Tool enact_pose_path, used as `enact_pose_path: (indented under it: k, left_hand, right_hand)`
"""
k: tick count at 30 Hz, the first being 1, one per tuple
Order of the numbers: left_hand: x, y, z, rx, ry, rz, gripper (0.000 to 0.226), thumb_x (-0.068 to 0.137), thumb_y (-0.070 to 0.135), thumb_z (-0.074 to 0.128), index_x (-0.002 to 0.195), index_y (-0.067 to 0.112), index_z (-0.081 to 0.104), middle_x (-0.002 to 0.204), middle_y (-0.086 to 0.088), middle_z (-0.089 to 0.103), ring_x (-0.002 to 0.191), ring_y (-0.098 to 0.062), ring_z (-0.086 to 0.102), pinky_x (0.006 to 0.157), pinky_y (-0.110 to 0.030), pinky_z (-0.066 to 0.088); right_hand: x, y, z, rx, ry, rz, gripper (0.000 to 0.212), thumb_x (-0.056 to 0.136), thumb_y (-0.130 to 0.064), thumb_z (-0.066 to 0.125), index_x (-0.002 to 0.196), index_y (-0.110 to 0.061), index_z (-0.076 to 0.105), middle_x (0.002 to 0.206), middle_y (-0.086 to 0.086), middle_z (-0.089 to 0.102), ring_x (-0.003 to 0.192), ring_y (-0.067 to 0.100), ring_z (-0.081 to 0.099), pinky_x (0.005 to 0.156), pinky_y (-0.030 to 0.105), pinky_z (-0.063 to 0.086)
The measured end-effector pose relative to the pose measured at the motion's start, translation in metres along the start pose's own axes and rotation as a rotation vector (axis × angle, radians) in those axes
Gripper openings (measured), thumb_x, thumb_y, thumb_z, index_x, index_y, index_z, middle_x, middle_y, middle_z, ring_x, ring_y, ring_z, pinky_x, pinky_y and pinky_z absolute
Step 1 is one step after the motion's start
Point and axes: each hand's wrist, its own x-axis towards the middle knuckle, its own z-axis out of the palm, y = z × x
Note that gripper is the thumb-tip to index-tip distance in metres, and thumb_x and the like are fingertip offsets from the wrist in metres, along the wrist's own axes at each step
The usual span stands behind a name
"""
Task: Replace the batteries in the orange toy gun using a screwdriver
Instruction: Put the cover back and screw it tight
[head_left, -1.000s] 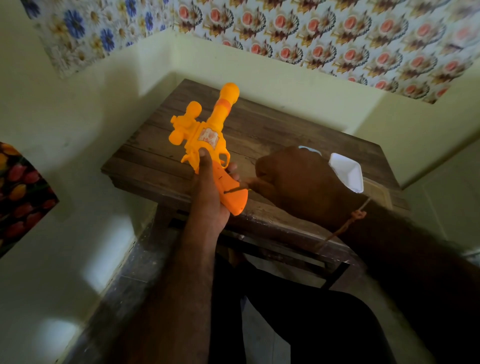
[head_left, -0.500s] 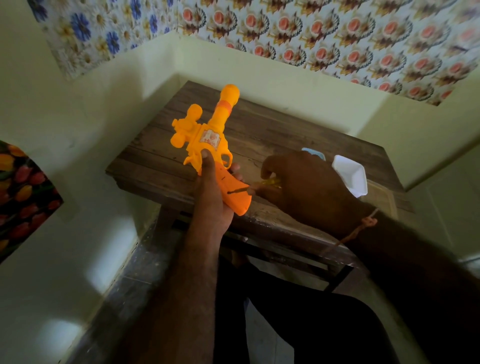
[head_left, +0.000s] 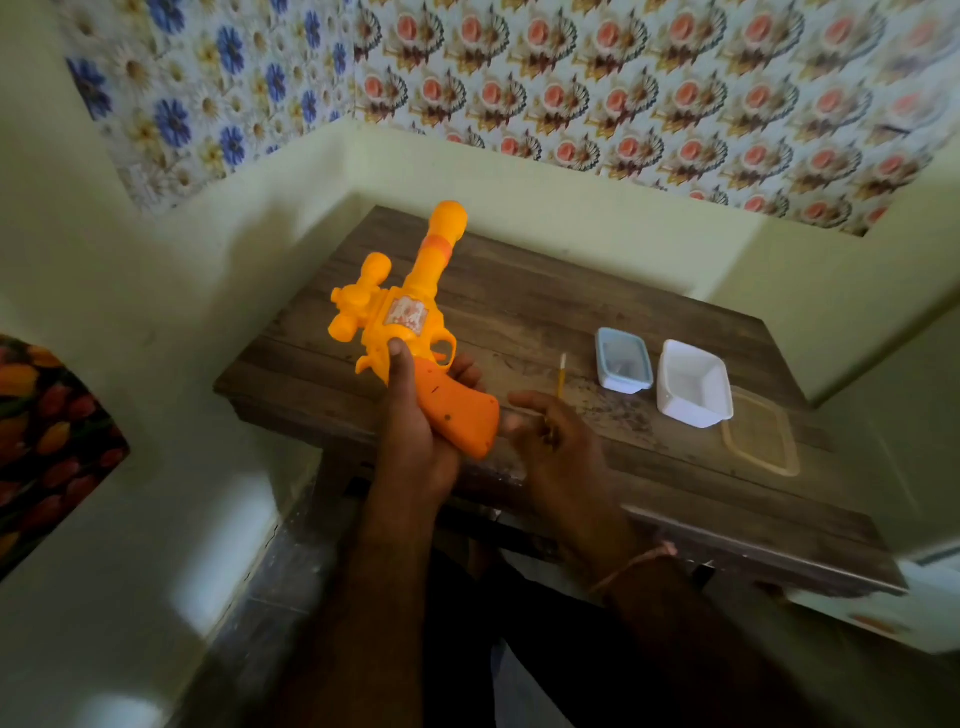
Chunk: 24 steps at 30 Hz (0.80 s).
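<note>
Head view: we looked down on a dark wooden plank bench (head_left: 649, 332) set into a pale wall corner under flowered wallpaper (head_left: 623, 88).
Toy: the orange plastic toy gun (head_left: 410, 322) was held above the bench's near left part, barrel pointing up and away, darker orange grip lowest.
Left hand: our left hand (head_left: 415, 441) gripped the toy gun around its grip, the thumb lying up along the body and the fingers (head_left: 465, 369) curled round the far side.
Right hand: our right hand (head_left: 556, 447) sat just right of the grip's butt, fingers loosely bent and apart; whether they touched the grip we could not tell, and whether they held anything small we could not tell.
Tool: a thin yellow-handled screwdriver (head_left: 561, 375) lay on the bench just beyond the right hand, apart from it.
Containers: a small pale blue plastic box (head_left: 622, 359) and a white plastic tub (head_left: 693, 383) stood side by side right of the screwdriver.
Lid: a clear flat lid (head_left: 761, 439) lay on the bench just beside the white tub, nearer us and to the right.
</note>
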Motion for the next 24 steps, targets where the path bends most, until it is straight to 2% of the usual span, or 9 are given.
enact_pose_path:
  k: [3,4,5,8,11,15,17,19,24]
  left_hand:
    - [0.001,0.001,-0.001,0.088,-0.012,-0.060,0.068,0.093,0.067,0.035,0.091,0.014,0.076,0.083,-0.005,0.073,0.070,-0.015,0.069,0.054,-0.026,0.047]
    - [-0.001,0.001,-0.003,0.107,-0.014,-0.073,0.071,0.092,0.069,0.033,0.078,0.017,0.079,0.078,-0.002,0.073,0.066,-0.013,0.070,0.053,-0.024,0.044]
    - [0.000,0.000,-0.005,0.111,-0.006,-0.081,0.072,0.091,0.071,0.034,0.075,0.016,0.078,0.078,-0.002,0.073,0.065,-0.013,0.070,0.054,-0.023,0.044]
    - [0.002,0.005,-0.006,0.087,0.000,-0.098,0.070,0.085,0.076,0.039,0.094,0.013,0.069,0.082,-0.003,0.072,0.064,-0.017,0.069,0.051,-0.024,0.041]
    - [0.004,0.006,-0.007,0.089,0.022,-0.089,0.072,0.083,0.077,0.041,0.100,0.013,0.067,0.083,-0.003,0.072,0.065,-0.017,0.070,0.052,-0.024,0.040]
    - [0.002,0.012,-0.001,0.036,0.097,-0.101,0.094,0.068,0.076,0.053,0.130,0.006,0.056,0.103,-0.011,0.068,0.084,-0.023,0.070,0.059,-0.033,0.057]
    - [0.000,0.014,0.003,0.045,0.153,-0.081,0.097,0.064,0.074,0.055,0.136,0.009,0.052,0.109,-0.012,0.068,0.090,-0.023,0.069,0.062,-0.034,0.058]
    - [0.002,0.013,0.006,0.100,0.217,-0.047,0.091,0.069,0.074,0.052,0.135,0.012,0.053,0.112,-0.011,0.069,0.092,-0.023,0.069,0.060,-0.032,0.055]
    - [0.000,0.014,0.010,0.191,0.341,0.017,0.043,0.097,0.053,0.045,0.123,0.019,0.051,0.104,-0.004,0.062,0.087,-0.022,0.062,0.070,-0.035,0.050]
  right_hand:
    - [0.006,0.005,0.006,-0.292,-0.142,-0.052,0.067,0.074,-0.041,0.078,0.133,-0.031,0.050,0.115,-0.002,0.051,0.101,0.009,0.053,0.085,0.024,0.043]
    - [0.009,0.006,0.007,-0.339,-0.174,-0.083,0.072,0.073,-0.042,0.079,0.137,-0.031,0.046,0.120,0.000,0.048,0.108,0.012,0.051,0.088,0.025,0.042]
    - [0.012,0.005,0.008,-0.368,-0.194,-0.119,0.074,0.074,-0.043,0.078,0.138,-0.031,0.044,0.123,0.000,0.047,0.111,0.013,0.050,0.089,0.025,0.041]
    - [0.023,0.006,0.008,-0.436,-0.240,-0.199,0.070,0.077,-0.047,0.074,0.139,-0.034,0.042,0.125,0.000,0.048,0.110,0.015,0.052,0.088,0.027,0.043]
    - [0.033,0.005,0.010,-0.452,-0.266,-0.211,0.068,0.076,-0.050,0.074,0.136,-0.035,0.044,0.124,-0.002,0.051,0.106,0.011,0.052,0.076,0.021,0.040]
    - [0.040,0.006,0.016,-0.381,-0.230,-0.215,0.066,0.072,-0.048,0.077,0.129,-0.028,0.051,0.117,-0.003,0.057,0.101,0.009,0.053,0.073,0.020,0.038]
    - [0.042,0.009,0.019,-0.390,-0.224,-0.229,0.064,0.074,-0.048,0.075,0.129,-0.027,0.052,0.117,-0.002,0.057,0.101,0.010,0.053,0.072,0.019,0.037]
    - [0.044,0.011,0.021,-0.395,-0.253,-0.214,0.062,0.076,-0.047,0.073,0.130,-0.028,0.051,0.119,-0.002,0.056,0.102,0.010,0.052,0.070,0.014,0.034]
    - [0.054,0.012,0.025,-0.422,-0.281,-0.198,0.058,0.079,-0.038,0.074,0.130,-0.023,0.052,0.121,0.004,0.055,0.098,0.011,0.050,0.065,0.011,0.031]
